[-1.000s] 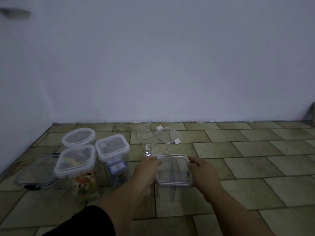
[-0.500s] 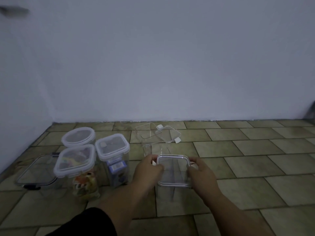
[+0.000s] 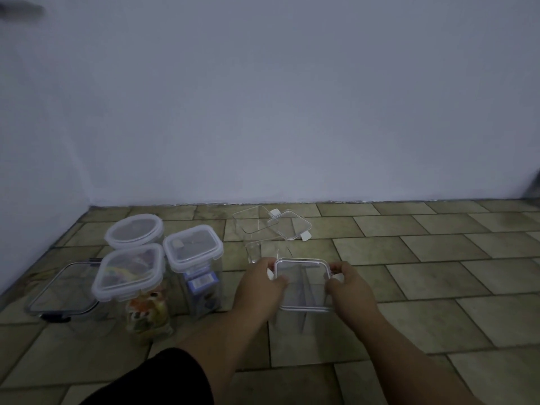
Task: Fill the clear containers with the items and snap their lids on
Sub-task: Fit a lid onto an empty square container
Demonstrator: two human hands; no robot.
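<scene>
Two bare hands, bare forearms, one dark garment patch.
Left hand [image 3: 261,283] and right hand [image 3: 349,287]: no gloves, rings or watch visible. Forearms uncovered to the frame's bottom edge. Black fabric [image 3: 163,381] at lower left, plain, no markings; sleeve or trouser leg unclear.

A clear square container [image 3: 304,314] stands upright on the tiled floor at the centre, with a square lid [image 3: 302,285] sitting on its rim. At 12 o'clock from it stands an open clear container [image 3: 254,232], a loose lid [image 3: 290,225] with white clips tilted against its rim. At 9 o'clock stand three lidded containers: a round-lidded one [image 3: 134,230], one holding blue packets [image 3: 194,258], and one holding colourful items [image 3: 131,276]. Further toward 9 o'clock stands a dark-rimmed container [image 3: 62,290].
</scene>
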